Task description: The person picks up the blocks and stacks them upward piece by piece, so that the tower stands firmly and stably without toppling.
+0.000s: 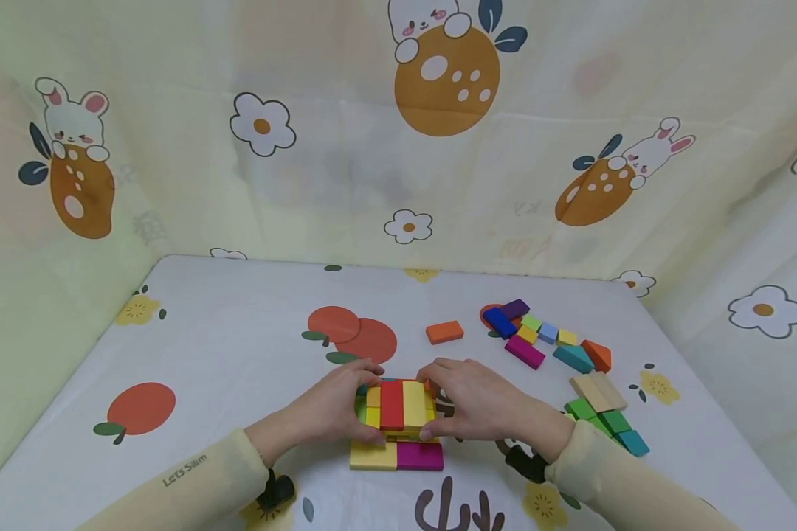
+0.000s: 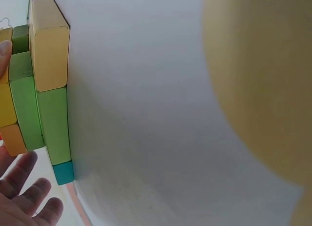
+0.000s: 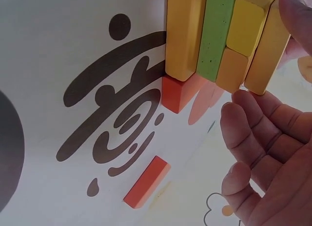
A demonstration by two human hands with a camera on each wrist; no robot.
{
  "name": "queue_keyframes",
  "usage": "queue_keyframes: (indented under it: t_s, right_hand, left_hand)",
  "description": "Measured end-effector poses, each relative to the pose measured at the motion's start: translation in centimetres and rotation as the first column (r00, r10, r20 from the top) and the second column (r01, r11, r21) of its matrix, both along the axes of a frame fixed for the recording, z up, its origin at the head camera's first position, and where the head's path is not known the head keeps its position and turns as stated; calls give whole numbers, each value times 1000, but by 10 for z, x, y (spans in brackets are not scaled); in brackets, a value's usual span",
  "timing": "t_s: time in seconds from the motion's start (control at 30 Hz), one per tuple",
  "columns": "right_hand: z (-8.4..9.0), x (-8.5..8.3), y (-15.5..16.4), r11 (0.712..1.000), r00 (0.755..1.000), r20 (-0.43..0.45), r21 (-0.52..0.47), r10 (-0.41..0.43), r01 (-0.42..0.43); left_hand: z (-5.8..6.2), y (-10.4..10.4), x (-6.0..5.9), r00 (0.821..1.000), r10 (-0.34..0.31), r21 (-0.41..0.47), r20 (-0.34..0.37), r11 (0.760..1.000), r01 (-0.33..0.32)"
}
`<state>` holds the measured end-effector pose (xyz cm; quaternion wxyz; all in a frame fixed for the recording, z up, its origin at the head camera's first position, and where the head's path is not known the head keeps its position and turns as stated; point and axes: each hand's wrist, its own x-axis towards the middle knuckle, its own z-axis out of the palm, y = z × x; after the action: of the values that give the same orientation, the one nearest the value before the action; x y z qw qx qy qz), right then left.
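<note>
A low layered stack of coloured wooden blocks stands between the hands in the head view. On its top lie a red block point(image 1: 391, 405) and a pale yellow block point(image 1: 412, 405), side by side. My left hand point(image 1: 342, 402) grips the stack's left side, thumb at the near end, fingers at the far end. My right hand point(image 1: 474, 402) spans the right side likewise; in the right wrist view its fingertips point(image 3: 239, 123) touch the upper blocks' ends. A yellow block point(image 1: 373, 456) and a magenta block point(image 1: 420, 457) form the bottom front edge. A green block point(image 2: 53, 126) shows low on the left side.
An orange block point(image 1: 444, 332) lies alone behind the stack. Loose blocks are scattered at the right, among them a blue block point(image 1: 500, 323), a magenta block point(image 1: 525, 352), a teal triangle point(image 1: 574, 358) and a natural wood block point(image 1: 598, 391). A printed cloth point(image 1: 239, 339) covers the table.
</note>
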<state>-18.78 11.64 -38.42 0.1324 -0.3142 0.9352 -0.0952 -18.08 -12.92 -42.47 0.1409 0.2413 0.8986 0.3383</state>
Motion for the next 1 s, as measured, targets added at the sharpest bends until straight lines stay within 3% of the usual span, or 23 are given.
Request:
queue_keyframes:
  t_s: [0.83,1.0]
  right_hand:
    - [0,1,0,1000,1000,12,-8,-5,5]
    - [5,-5,7,997,999,37,-62,-37,40]
  left_hand:
    - [-1,-1,-1,1000,-17,-2,-14,1000,17]
    - [-1,0,-1,1000,-17,-4,-19,1000,17]
